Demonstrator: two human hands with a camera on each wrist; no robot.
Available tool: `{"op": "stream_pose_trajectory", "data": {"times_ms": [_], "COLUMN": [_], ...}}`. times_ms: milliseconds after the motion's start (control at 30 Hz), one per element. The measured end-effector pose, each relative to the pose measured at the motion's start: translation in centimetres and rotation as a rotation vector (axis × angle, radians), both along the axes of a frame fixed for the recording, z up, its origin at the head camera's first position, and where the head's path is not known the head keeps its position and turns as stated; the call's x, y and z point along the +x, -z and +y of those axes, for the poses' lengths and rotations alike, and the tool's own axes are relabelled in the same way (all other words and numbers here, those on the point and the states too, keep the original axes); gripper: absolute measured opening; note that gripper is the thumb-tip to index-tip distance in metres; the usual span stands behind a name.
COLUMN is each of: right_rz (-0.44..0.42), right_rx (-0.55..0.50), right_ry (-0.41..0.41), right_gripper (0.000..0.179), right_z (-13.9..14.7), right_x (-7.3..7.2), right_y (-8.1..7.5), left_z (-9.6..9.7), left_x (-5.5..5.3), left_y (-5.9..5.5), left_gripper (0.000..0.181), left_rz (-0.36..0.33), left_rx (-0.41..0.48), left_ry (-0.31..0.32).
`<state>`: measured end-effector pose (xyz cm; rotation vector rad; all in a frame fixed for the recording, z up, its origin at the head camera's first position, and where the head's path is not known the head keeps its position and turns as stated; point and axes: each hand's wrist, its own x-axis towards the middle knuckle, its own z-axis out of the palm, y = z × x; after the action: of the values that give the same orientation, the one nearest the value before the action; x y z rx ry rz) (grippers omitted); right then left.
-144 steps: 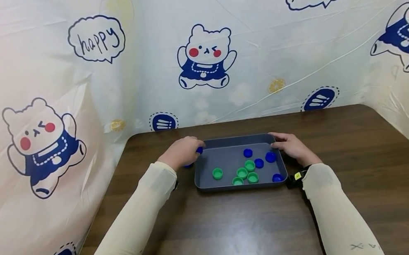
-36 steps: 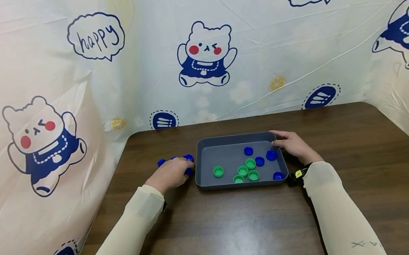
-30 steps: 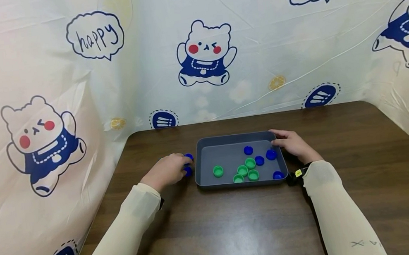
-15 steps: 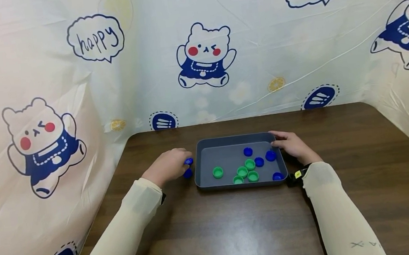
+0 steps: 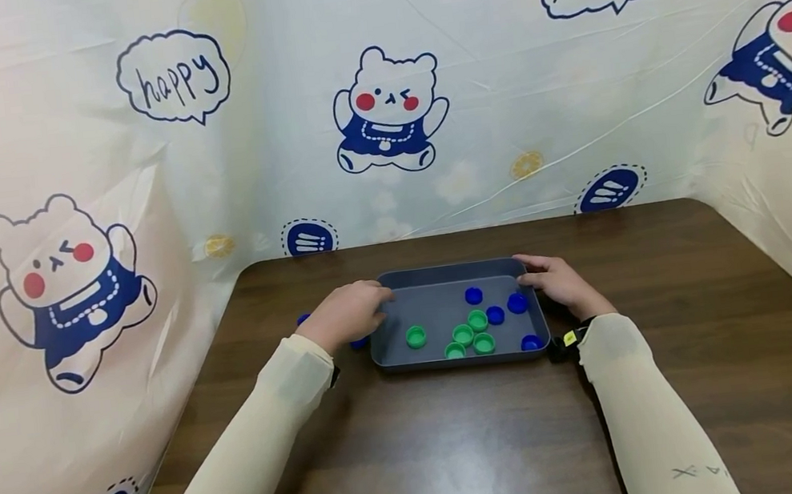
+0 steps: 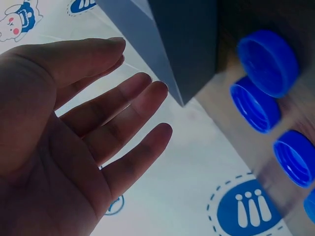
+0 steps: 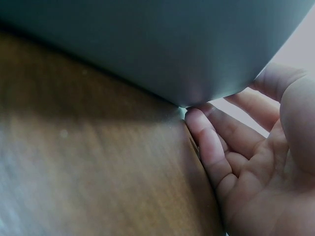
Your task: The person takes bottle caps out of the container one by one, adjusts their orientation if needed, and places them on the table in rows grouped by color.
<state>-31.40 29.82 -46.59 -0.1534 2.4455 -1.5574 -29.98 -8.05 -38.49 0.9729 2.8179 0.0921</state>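
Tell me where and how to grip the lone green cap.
Preferably pinch the green cap across its round rim from above: it appears flat, apart from the other caps, and the tray walls likely hinder a low side approach.

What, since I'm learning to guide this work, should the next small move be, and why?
Probably move the left hand to the nearest blue cap inside the tray: this hand looks empty at the tray's left edge, the loose caps visible on the table are all blue, and the tray mixes blue with green caps.
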Motion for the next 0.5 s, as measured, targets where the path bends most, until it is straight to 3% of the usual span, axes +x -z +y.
{"op": "stream_pose_trajectory", "data": {"times_ms": [67,500], "right_rz": [0.002,0.008], "right_rx": [-0.013,-0.007], "right_ry": [0.006,0.018], "right_gripper": [0.056,0.055], "right_z": [0.4,0.5], "right_x": [-0.5,-0.7], "right_y": [1.1,1.2], "left_z": [0.5,3.5], "left_x": [-0.2,-1.1], "left_y": [-0.1,-0.8], "left_gripper": [0.034,0.033], "left_rz": [-0.008,0.002], "left_rx": [0.004,0.034], "left_ry": [0.000,0.031]}}
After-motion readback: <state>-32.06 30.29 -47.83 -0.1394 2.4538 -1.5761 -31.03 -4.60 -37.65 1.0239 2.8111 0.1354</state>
